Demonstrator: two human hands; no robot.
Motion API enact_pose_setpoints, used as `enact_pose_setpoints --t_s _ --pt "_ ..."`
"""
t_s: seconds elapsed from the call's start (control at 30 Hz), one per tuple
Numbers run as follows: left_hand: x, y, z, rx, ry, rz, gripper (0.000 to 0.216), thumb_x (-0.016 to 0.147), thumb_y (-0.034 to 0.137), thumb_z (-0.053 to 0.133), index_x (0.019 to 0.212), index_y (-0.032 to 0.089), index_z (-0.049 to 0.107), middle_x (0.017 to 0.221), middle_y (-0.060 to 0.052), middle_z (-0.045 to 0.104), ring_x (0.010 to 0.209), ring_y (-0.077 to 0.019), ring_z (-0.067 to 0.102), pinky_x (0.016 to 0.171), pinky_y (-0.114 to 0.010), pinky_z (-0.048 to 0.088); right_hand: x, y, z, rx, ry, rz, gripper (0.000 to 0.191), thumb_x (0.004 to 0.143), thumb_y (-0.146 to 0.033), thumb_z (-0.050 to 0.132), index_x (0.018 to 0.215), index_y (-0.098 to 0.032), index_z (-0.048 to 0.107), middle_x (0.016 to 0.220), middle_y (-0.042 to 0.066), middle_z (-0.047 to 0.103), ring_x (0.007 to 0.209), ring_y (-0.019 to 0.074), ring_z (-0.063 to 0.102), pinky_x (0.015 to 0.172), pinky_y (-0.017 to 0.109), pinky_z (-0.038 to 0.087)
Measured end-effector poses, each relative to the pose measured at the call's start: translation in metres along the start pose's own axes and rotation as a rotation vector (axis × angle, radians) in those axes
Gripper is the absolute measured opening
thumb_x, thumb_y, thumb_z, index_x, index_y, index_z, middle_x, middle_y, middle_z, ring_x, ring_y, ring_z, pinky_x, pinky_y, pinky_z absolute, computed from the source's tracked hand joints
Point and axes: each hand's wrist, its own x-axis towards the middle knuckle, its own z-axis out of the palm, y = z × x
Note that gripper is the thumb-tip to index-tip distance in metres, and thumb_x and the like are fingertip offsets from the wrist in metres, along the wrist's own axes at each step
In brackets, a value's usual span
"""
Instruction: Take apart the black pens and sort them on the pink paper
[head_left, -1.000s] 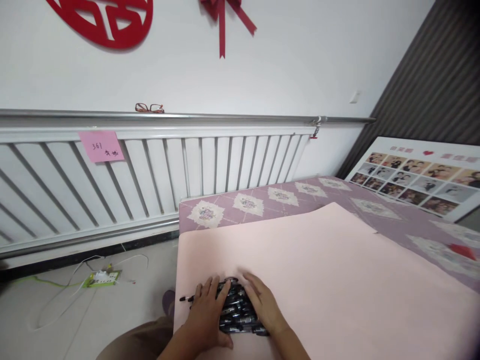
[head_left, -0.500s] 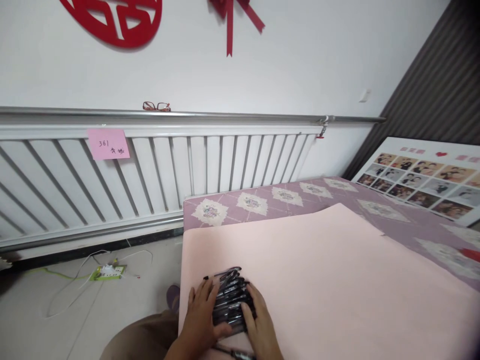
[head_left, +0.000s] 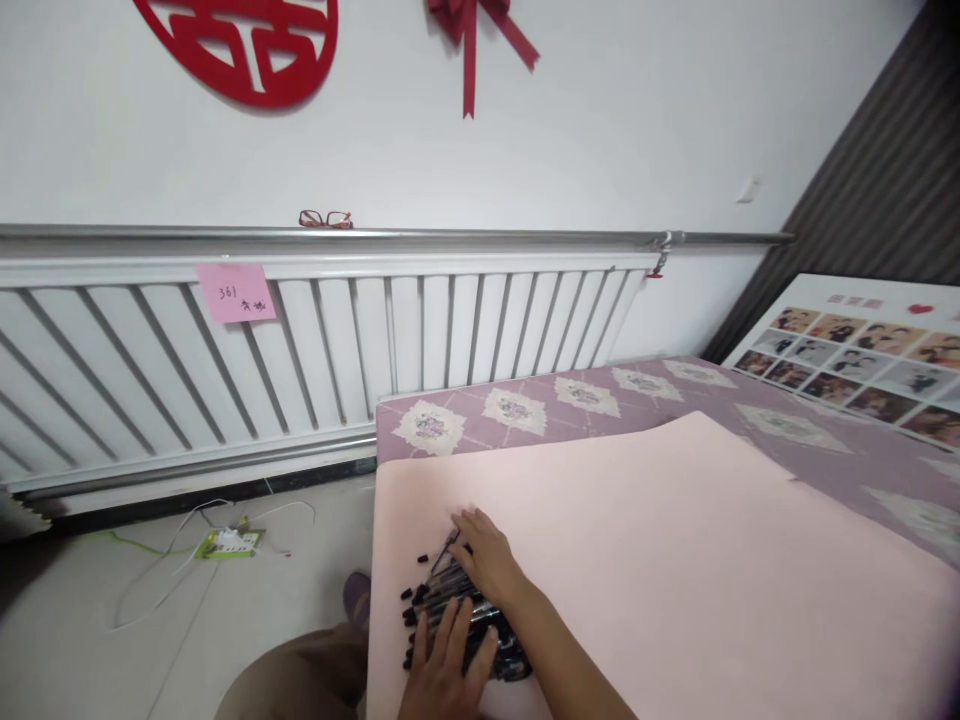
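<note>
A bunch of several black pens (head_left: 439, 598) lies on a large pink sheet of paper (head_left: 675, 560) near its front left corner. My left hand (head_left: 444, 668) rests on the near side of the pens with its fingers spread flat. My right hand (head_left: 486, 560) reaches over the far side of the bunch, fingers curved down onto the pens. The pen tips point left, toward the sheet's edge. Part of the bunch is hidden under both hands.
The pink sheet covers a bed with a purple patterned cover (head_left: 570, 400). A white radiator (head_left: 300, 360) with a pink sticky note (head_left: 235, 292) and glasses (head_left: 325, 218) on top runs along the wall. A power strip (head_left: 229, 543) with cables lies on the floor at left. A photo board (head_left: 862, 350) leans at right.
My right hand has moved from the near right of the pens to their far side. My left hand has slid back toward me, and the pens now fan out to the left.
</note>
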Motion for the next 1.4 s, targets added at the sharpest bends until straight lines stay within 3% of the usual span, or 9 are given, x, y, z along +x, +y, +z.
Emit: enact_pose_setpoints --t_s 0.13,0.23,0.37,0.53,0.63,0.77,1.07,1.27,1.4 --pt "0.008 0.007 -0.018 -0.039 0.035 -0.035 0.081 0.071 0.047 0.055 0.137 0.033 0.010 0.146 -0.007 0.008 0.132 -0.0368 0.008 0.102 -0.062 0.009 0.013 0.000 0.005 -0.043 -0.080 -0.010 0.039 0.080 -0.039 0.048 0.117 -0.028 0.052 0.118 0.008 0.056 0.114 0.0254 0.043 0.090 0.041 0.034" --pt "0.010 0.006 -0.024 -0.080 0.054 -0.043 0.079 0.070 0.051 0.052 0.137 0.032 0.014 0.146 -0.010 0.008 0.132 -0.0367 0.007 0.101 -0.064 0.008 0.014 0.005 0.002 -0.093 -0.089 -0.001 0.031 0.078 -0.034 0.050 0.108 -0.027 0.057 0.107 0.009 0.059 0.105 0.0244 0.048 0.086 0.039 0.035" --pt "0.013 0.004 -0.022 -0.094 0.062 -0.032 0.081 0.069 0.057 0.049 0.137 0.030 0.015 0.146 -0.014 0.013 0.131 -0.0375 0.010 0.101 -0.064 0.009 0.019 0.004 -0.001 -0.130 -0.093 -0.029 0.019 0.075 -0.027 0.054 0.092 -0.022 0.061 0.123 0.009 0.049 0.116 0.0268 0.037 0.089 0.040 0.031" --pt "0.016 0.001 -0.018 -0.069 0.070 -0.030 0.080 0.071 0.056 0.048 0.138 0.028 0.013 0.146 -0.014 0.014 0.131 -0.0381 0.011 0.101 -0.064 0.009 0.036 -0.013 0.009 -0.117 -0.083 -0.110 0.035 0.075 -0.020 0.052 0.110 -0.022 0.051 0.127 0.008 0.045 0.117 0.0230 0.036 0.094 0.035 0.028" --pt "0.018 -0.001 -0.017 -0.047 0.075 -0.035 0.078 0.072 0.054 0.049 0.138 0.029 0.014 0.146 -0.012 0.014 0.131 -0.0380 0.013 0.101 -0.064 0.012 0.045 -0.021 0.015 -0.106 -0.121 -0.157 0.041 0.072 -0.020 0.054 0.113 -0.025 0.050 0.117 0.006 0.051 0.111 0.0222 0.041 0.090 0.033 0.031" --pt "0.020 -0.003 -0.018 -0.045 0.051 -0.040 0.078 0.072 0.054 0.048 0.138 0.030 0.013 0.146 -0.012 0.016 0.131 -0.0382 0.014 0.101 -0.064 0.013 0.052 -0.016 0.014 -0.108 -0.167 -0.154 0.021 0.073 -0.020 0.052 0.092 -0.022 0.062 0.098 0.006 0.056 0.095 0.0218 0.049 0.080 0.032 0.036" --pt "0.019 -0.006 -0.030 -0.022 0.165 -0.021 0.084 0.068 0.058 0.050 0.137 0.030 0.013 0.147 -0.014 0.011 0.132 -0.0368 0.008 0.100 -0.063 0.008 0.033 0.006 -0.009 -0.039 -0.211 -0.160 0.021 0.076 -0.018 0.046 0.083 -0.020 0.066 0.092 0.007 0.060 0.089 0.0199 0.052 0.076 0.029 0.038" --pt "0.024 -0.012 -0.040 -0.041 0.111 0.013 0.104 0.052 0.065 0.058 0.138 0.026 0.014 0.148 -0.014 0.004 0.133 -0.0349 -0.002 0.102 -0.058 -0.003 0.019 0.013 -0.012 0.089 -0.078 -0.093 0.029 0.075 -0.018 0.047 0.098 -0.024 0.064 0.109 0.005 0.061 0.105 0.0198 0.050 0.092 0.032 0.035" --pt "0.035 -0.019 -0.043 -0.045 0.027 -0.058 0.119 0.042 0.061 0.065 0.138 0.025 0.006 0.148 -0.013 0.000 0.132 -0.0363 -0.006 0.101 -0.058 -0.009 -0.015 0.028 -0.027 0.166 0.106 0.043 0.038 0.082 -0.026 0.038 0.116 -0.017 0.051 0.119 0.010 0.055 0.110 0.0196 0.049 0.095 0.034 0.036"
